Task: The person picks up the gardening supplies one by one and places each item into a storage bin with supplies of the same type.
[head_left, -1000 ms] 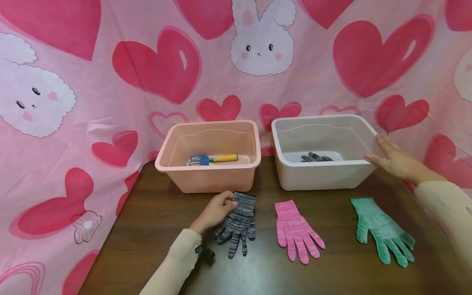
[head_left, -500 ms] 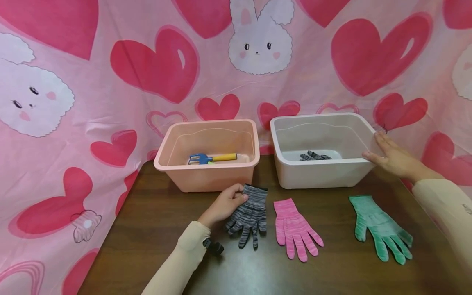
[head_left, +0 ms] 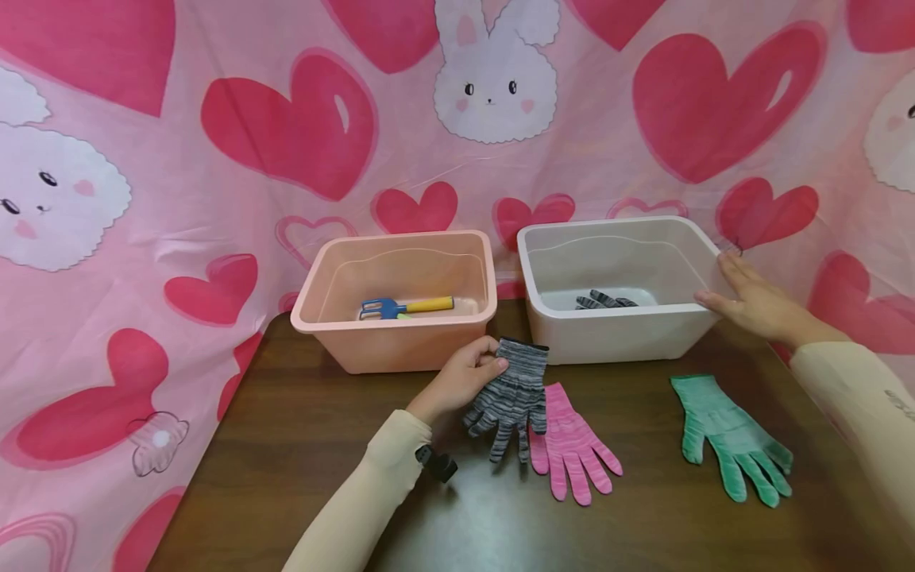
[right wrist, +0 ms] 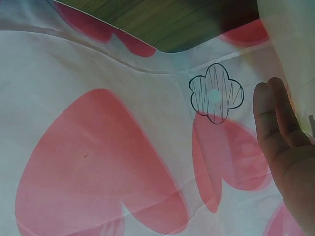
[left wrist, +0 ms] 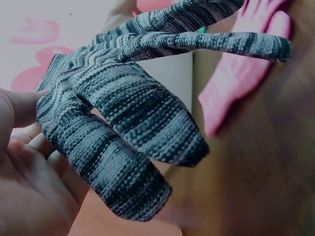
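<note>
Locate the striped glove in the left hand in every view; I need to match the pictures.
Head: the striped glove, pinched by the left hand, is below and right of centre, overlapping the pink glove's left side.
Left wrist: the striped glove spans the upper left and middle.
Right wrist: not in it.
Shared landmark: the heart-printed cloth, in all three.

head view looks down, wrists closer; left shares grey glove [head_left: 516, 385]

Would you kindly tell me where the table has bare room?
Bare table shows between the pink glove and green glove, and left of the left hand, before the peach bin. It's crowded where that hand's gray striped glove partly hides the pink one.
</note>
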